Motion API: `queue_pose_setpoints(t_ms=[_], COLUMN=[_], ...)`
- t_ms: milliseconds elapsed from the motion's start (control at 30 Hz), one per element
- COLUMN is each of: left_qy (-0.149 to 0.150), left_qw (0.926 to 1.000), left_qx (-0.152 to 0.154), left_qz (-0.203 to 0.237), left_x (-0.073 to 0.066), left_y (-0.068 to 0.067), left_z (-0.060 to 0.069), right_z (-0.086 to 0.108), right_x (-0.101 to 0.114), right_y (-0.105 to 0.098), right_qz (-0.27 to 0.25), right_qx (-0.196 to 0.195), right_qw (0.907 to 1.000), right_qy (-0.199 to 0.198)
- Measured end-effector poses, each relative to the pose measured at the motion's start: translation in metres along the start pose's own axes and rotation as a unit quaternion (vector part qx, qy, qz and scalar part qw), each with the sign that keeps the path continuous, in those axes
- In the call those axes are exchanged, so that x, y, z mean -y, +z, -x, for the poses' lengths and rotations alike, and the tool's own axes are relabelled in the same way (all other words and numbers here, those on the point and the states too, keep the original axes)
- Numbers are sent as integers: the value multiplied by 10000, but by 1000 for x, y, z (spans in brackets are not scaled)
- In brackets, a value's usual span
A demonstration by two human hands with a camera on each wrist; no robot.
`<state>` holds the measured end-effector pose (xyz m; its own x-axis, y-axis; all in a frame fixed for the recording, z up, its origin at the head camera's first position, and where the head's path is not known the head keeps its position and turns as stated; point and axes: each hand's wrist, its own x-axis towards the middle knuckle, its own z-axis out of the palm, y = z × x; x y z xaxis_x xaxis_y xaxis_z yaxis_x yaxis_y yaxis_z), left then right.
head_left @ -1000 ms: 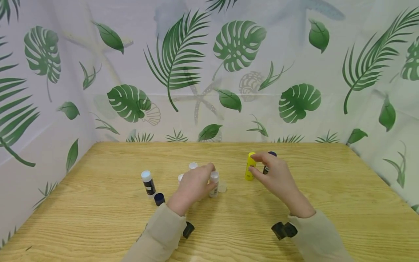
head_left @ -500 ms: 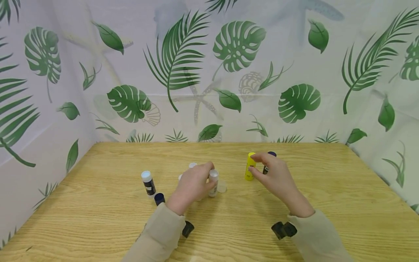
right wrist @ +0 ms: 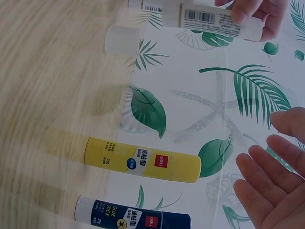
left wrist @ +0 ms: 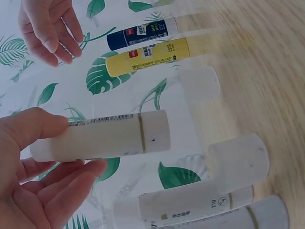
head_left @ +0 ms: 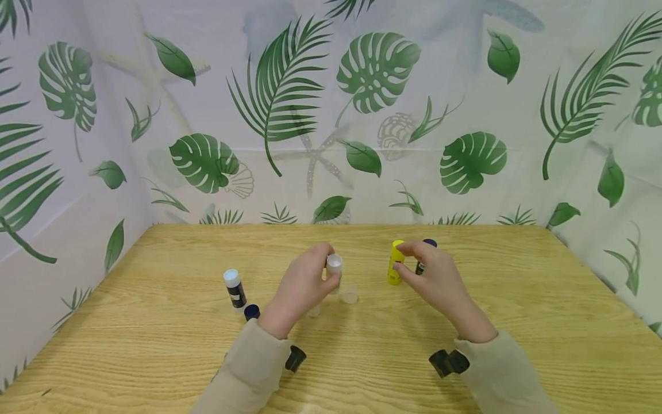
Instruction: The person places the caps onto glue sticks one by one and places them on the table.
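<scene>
In the head view my left hand [head_left: 302, 282] holds a white glue stick [left wrist: 100, 136] upright, pinched between thumb and fingers. The left wrist view shows its lower end raised off the table. My right hand [head_left: 437, 279] hovers with its fingers apart by a yellow glue stick [right wrist: 143, 160], and a gap separates them in the right wrist view. Beside the yellow one stands a navy glue stick [right wrist: 133, 215]. Below the held stick, two more white glue sticks [left wrist: 190, 207] stand on the table, mostly hidden by my left hand in the head view.
Two translucent caps, one cap [head_left: 349, 294] right of my left hand and another cap [left wrist: 240, 160] close to the white sticks, lie on the wooden table [head_left: 362, 368]. At left stand a dark glue stick [head_left: 236, 292] with a pale top and a navy cap [head_left: 251, 311].
My left hand has raised the white glue stick off the table, moving up and slightly left. My right hand stays in place.
</scene>
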<state>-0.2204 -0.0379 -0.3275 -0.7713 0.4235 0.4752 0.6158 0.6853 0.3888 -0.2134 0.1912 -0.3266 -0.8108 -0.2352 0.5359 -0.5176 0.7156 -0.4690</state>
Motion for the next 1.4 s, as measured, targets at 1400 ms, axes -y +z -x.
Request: queue_pose_setpoints(t_ms=[1400], left_qy=[376], left_qw=[9852], left_qx=[-1668], left_qz=[-134], left_x=[-7], left_y=[-13], left_z=[-2], right_z=[-1], right_x=[7], right_y=[-1], right_qz=[103], right_qx=[58], right_qw=[9998], right_qy=[-156])
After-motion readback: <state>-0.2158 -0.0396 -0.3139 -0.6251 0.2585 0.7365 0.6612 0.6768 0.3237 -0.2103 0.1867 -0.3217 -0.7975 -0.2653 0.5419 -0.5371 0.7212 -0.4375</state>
